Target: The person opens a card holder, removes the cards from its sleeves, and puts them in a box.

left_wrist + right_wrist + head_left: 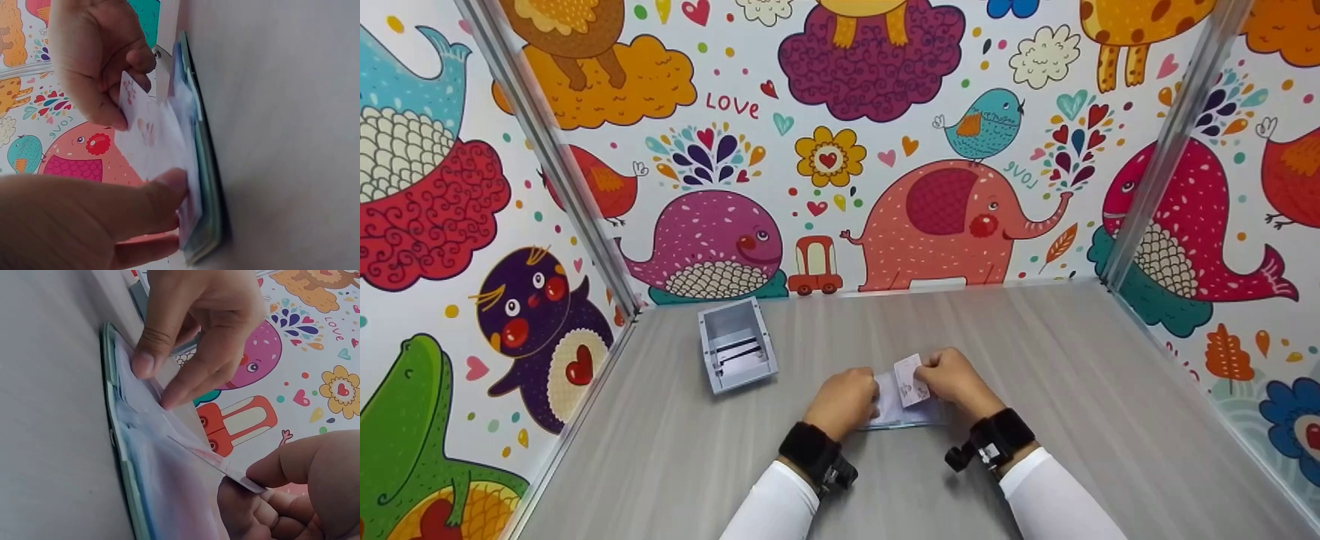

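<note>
A small card holder [885, 397] with clear plastic sleeves and a pale green cover [209, 185] lies open on the table. At its left side my left hand [844, 401] pinches a clear sleeve page [143, 402] between thumb and fingers. My right hand [956, 379] grips a white card [911, 379] with reddish print by its right edge. In the left wrist view the card [143, 132] is tilted over the sleeves, its lower part overlapping the page. From the right wrist camera, the card's far end [197, 453] meets the clear plastic.
A grey open box [709, 352] stands at the back left of the table, with several white cards [742, 358] lying inside. Printed wall panels [825, 97] with cartoon animals enclose the table [660, 465] at the back and both sides.
</note>
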A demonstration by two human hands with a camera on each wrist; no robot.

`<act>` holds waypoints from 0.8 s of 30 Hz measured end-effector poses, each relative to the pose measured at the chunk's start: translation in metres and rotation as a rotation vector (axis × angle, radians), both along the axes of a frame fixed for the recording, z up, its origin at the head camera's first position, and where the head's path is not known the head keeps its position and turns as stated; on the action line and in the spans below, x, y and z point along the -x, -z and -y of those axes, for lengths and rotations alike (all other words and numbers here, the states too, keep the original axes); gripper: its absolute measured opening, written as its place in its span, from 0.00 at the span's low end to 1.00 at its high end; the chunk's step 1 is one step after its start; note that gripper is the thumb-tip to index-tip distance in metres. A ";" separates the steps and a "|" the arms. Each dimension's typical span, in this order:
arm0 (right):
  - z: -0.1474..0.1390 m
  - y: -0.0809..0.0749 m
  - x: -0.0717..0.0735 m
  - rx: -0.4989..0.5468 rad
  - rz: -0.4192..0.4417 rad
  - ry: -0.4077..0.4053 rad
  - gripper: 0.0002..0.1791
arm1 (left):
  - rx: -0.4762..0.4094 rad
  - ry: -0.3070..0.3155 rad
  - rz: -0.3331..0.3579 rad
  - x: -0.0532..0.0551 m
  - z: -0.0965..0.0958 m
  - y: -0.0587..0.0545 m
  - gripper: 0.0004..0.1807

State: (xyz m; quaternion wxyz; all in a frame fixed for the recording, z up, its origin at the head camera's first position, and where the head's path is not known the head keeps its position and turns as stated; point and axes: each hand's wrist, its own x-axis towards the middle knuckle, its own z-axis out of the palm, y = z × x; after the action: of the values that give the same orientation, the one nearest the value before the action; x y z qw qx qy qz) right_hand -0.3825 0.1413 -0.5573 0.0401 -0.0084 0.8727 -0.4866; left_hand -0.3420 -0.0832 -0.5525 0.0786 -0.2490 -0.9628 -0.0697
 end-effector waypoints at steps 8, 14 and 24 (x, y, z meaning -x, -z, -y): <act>0.005 -0.003 0.000 0.083 -0.125 -0.005 0.06 | 0.021 -0.120 -0.133 0.001 -0.006 -0.007 0.08; 0.008 -0.004 -0.001 0.142 -0.174 0.007 0.05 | -0.120 -0.180 -0.151 0.004 -0.005 -0.019 0.08; 0.011 -0.005 0.000 0.250 -0.226 -0.053 0.05 | -0.555 -0.159 -0.061 0.006 -0.005 -0.027 0.16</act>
State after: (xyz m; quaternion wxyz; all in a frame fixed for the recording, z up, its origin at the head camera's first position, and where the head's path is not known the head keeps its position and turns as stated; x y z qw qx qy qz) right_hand -0.3828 0.1306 -0.5522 -0.0469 -0.0912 0.8038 -0.5860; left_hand -0.3477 -0.0781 -0.5251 0.1778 -0.1439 -0.9206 -0.3166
